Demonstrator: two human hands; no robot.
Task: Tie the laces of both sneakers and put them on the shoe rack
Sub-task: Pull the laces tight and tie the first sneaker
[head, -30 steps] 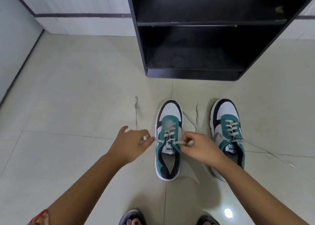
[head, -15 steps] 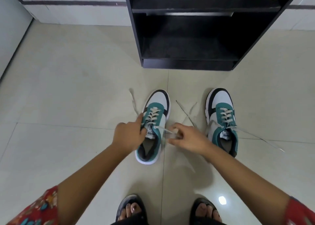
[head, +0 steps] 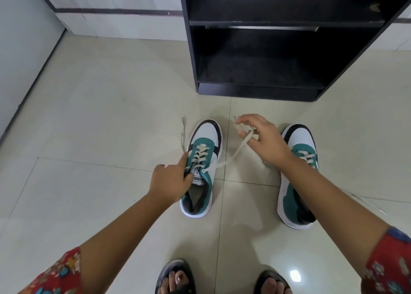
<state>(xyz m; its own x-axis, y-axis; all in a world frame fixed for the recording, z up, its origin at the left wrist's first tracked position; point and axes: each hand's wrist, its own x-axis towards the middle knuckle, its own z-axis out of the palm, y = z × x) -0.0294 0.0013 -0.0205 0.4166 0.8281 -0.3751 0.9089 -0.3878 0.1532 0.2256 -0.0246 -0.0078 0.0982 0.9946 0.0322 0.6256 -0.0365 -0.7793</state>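
Two teal, white and black sneakers stand on the tiled floor, toes toward the rack. My left hand (head: 171,179) pinches the left lace against the side of the left sneaker (head: 203,158), near its tongue. The right lace (head: 235,152) runs taut from the top eyelet up into my right hand (head: 262,138), which holds it raised between the two shoes. The right sneaker (head: 297,180) is partly hidden by my right forearm; its laces lie loose. The black shoe rack (head: 266,91) stands just beyond, its shelves bare.
A white wall with a dark stripe runs behind the rack, and a pale wall or door panel closes off the left. My two feet in black sandals (head: 175,278) stand at the bottom edge. Open floor tiles spread to the left.
My right hand has slid up the right lace and lifted it away from the shoe toward the rack. My left hand stays on the left side of the left sneaker.
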